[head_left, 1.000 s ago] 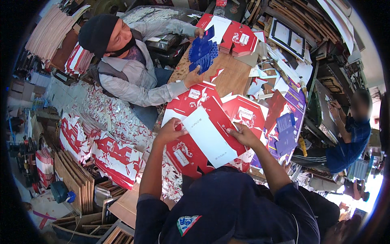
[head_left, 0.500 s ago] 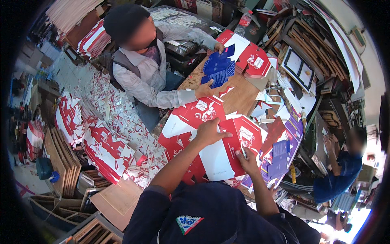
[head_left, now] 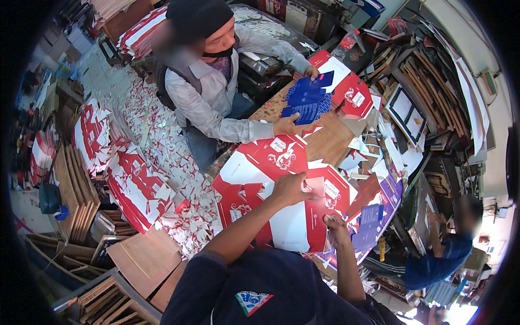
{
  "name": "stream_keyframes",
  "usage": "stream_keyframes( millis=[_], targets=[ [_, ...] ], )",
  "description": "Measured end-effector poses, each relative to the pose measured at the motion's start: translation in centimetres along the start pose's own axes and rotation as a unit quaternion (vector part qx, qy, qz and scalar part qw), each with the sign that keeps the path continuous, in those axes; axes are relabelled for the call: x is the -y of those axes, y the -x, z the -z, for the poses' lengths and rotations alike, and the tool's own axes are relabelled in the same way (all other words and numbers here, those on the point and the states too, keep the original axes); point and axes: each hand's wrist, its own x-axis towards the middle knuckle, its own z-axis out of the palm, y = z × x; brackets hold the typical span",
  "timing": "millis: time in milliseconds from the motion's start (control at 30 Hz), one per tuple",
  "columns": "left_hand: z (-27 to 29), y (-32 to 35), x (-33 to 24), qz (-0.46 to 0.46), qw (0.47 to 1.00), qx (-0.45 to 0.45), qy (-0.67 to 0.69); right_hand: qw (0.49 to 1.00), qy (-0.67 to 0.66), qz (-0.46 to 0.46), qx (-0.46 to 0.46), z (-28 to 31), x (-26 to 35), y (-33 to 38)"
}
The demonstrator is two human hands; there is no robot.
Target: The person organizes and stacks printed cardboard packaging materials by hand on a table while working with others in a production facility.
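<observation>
My left hand (head_left: 290,188) pinches the upper edge of a flat red-and-white cardboard box blank (head_left: 303,216) lying on the wooden worktable (head_left: 325,142). My right hand (head_left: 337,223) grips the same blank at its right side, fingers curled over the edge. More red-and-white blanks (head_left: 265,160) lie stacked under and beside it. Across the table a person in a grey shirt rests one hand (head_left: 286,125) on a blue blank (head_left: 309,100) and the other hand (head_left: 311,71) by a red blank.
Cut red-and-white scraps (head_left: 157,130) cover the floor on the left. Stacks of brown boards (head_left: 76,189) and printed sheets (head_left: 138,184) stand there. Purple blanks (head_left: 379,216) lie at the table's right edge. Another person in blue (head_left: 439,254) sits at lower right by cluttered shelves (head_left: 428,92).
The white-faced blank has been turned and lowered onto the stack. My hands have shifted to its upper and right edges. The person opposite has moved a hand toward the far blanks.
</observation>
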Motion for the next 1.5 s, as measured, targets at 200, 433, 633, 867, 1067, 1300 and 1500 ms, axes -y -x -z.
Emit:
stream_keyframes(
  millis=[200,433,633,867,1067,1300,1500],
  targets=[
    [0.2,0.6,0.1,-0.008,0.998,0.019,0.051,0.996,0.064,-0.049,0.031,0.9,0.6,0.3],
    [-1.0,1.3,-1.2,0.042,0.998,-0.031,-0.032,0.821,0.473,0.279,-0.156,-2.3,-0.6,1.3],
    [-1.3,2.1,-2.4,0.043,0.993,-0.051,-0.1,0.831,0.452,0.265,-0.186,-2.0,-2.6,0.5],
    [-0.2,2.5,0.2,-0.003,0.998,-0.053,0.018,0.987,0.151,0.018,0.052,2.5,-1.1,-0.9],
    [-0.1,2.5,0.6,0.029,0.998,-0.045,0.013,0.982,0.168,-0.057,0.059,-0.2,1.3,-0.2],
    [-0.8,1.8,1.1,0.085,0.995,-0.033,-0.034,0.862,0.478,0.118,-0.123,-4.4,0.1,0.9],
    [-0.9,2.6,3.4,0.057,0.993,-0.078,-0.062,0.831,0.494,0.148,-0.208,-7.2,-3.1,0.0]
  ],
)
